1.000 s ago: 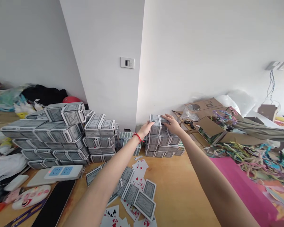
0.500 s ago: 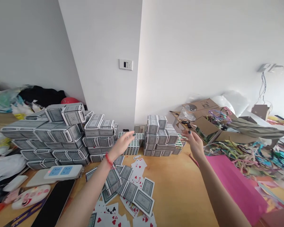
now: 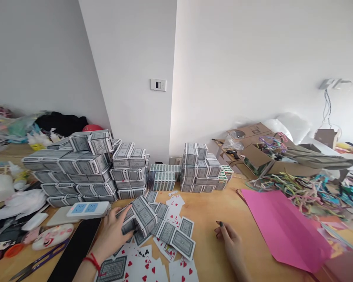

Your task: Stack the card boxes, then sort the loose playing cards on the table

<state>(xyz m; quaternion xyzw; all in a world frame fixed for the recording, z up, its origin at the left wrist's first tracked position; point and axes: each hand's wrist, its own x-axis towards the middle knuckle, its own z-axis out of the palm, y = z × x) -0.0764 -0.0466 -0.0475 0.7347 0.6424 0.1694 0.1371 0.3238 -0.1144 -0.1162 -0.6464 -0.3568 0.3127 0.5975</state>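
Note:
My left hand (image 3: 113, 231), with a red cord at the wrist, is closed around a block of folded playing cards (image 3: 145, 215), low over the table at the left of centre. Loose playing cards lie beneath and beside it, some face down (image 3: 182, 243), others face up (image 3: 145, 268). My right hand (image 3: 231, 244) is low over the bare wood right of the cards, its fingers loosely bent and holding nothing. Similar card blocks are stacked at the back left (image 3: 85, 164), the middle (image 3: 129, 168) and the right (image 3: 198, 168). Green-edged blocks (image 3: 164, 180) stand between the stacks.
A power strip (image 3: 88, 209), a black phone (image 3: 76, 248) and scissors (image 3: 39, 260) lie on the left. A pink sheet (image 3: 285, 231) covers part of the right side, near tangled coloured cords (image 3: 297, 192) and an open cardboard box (image 3: 257, 160).
My left hand has come down and back from the stacks and now grips a card block among the loose cards. My right hand has drawn back and lowered towards the table.

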